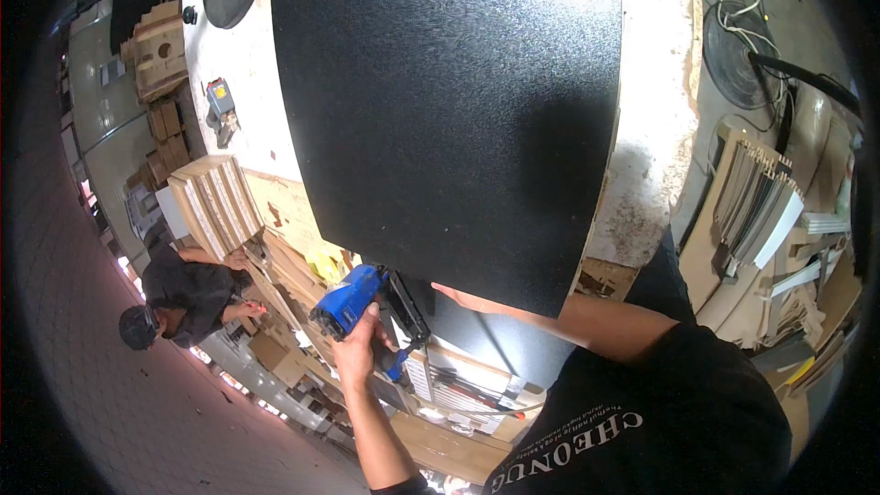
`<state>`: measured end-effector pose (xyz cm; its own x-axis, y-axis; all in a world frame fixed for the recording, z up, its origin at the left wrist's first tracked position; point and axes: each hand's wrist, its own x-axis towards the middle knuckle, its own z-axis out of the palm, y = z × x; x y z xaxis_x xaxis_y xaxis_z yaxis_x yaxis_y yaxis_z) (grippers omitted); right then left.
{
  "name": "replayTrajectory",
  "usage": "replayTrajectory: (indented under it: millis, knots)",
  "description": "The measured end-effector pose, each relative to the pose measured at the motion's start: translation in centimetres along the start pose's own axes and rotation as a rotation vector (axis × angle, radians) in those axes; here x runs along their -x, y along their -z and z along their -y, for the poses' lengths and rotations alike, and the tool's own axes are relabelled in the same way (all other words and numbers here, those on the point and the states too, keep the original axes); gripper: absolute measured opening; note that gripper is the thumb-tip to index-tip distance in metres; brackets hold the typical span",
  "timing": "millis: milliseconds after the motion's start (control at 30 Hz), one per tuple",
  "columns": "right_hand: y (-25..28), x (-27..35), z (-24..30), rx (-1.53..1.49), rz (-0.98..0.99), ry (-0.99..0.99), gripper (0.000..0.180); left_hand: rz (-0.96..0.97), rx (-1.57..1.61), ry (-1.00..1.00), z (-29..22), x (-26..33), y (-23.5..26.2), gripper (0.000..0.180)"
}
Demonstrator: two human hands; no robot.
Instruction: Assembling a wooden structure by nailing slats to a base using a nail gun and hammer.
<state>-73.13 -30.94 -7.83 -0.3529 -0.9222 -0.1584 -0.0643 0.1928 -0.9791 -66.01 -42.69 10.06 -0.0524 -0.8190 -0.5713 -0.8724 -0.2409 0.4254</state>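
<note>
Blue-and-black pneumatic nail gun (367,307); large black panel (449,110).

Nail gun: blue body, black magazine and nose, gripped by its handle in the left hand (356,348), tilted, its nose at the panel's lower edge. Panel: matt, fine-textured black sheet with a curved lower edge, lying flat across a pale workbench (646,128); the right hand (463,298) presses against its underside near the lower edge.

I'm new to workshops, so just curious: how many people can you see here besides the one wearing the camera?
1. A person in a dark shirt crouches on the floor at lower left, beside the stacked wooden boards. Others may be hidden behind the large black panel.
</note>
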Motion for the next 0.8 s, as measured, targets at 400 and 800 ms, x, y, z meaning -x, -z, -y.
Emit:
replayTrajectory:
  millis: [400, 800]
  knots:
    - [3.1, -1.2, 2.9, 0.397, -0.021, 0.286, 0.044, -0.014, 0.078, 0.034, 2.7, 4.0, 2.8, 0.020]
    - [10.3, 15.3, 3.9, 0.565, -0.079, 0.070, 0.034, -0.788, -0.059, 0.342, 42.3, 26.3, 6.6, 0.037]
